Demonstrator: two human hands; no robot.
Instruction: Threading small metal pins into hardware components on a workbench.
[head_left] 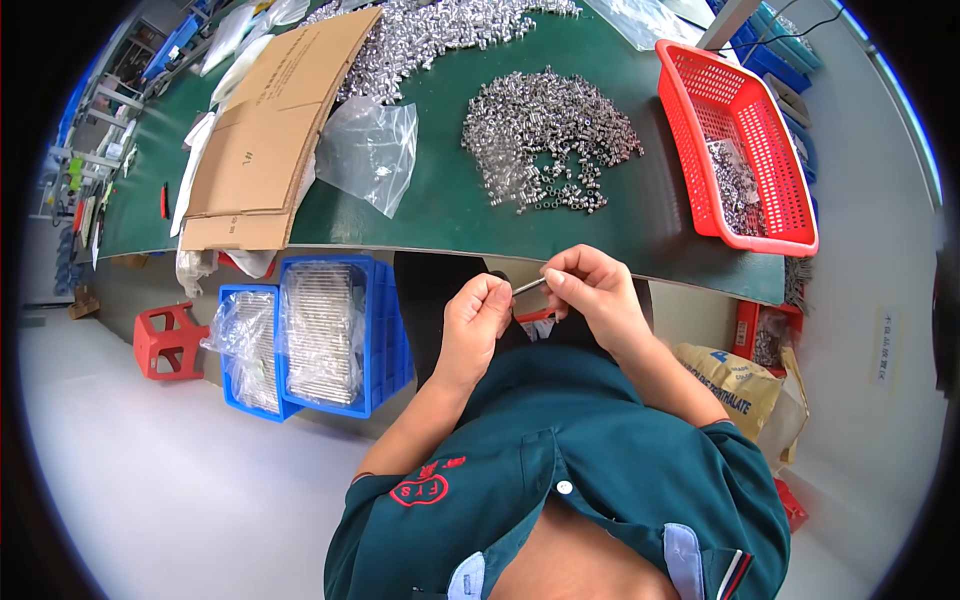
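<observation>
Just in front of the table's near edge, my left hand (478, 318) and my right hand (595, 290) are close together. A thin, dark grey metal rod (529, 287) spans the gap between them. The fingers of my left hand are closed on its left end. My right thumb and fingers pinch its right end, hiding that tip. Beyond my hands, on the green table (440, 215), lies a heap of small shiny metal rings or sleeves (555, 120), several of them scattered along its near side.
Right of the heap stands a red perforated basket (790, 205) holding small metal parts. A flattened cardboard box (250, 150), a clear plastic bag (370, 150) and a larger metal pile (430, 35) lie leftward. Below are blue crates (385, 330), a red stool (168, 340) and a sack (730, 385).
</observation>
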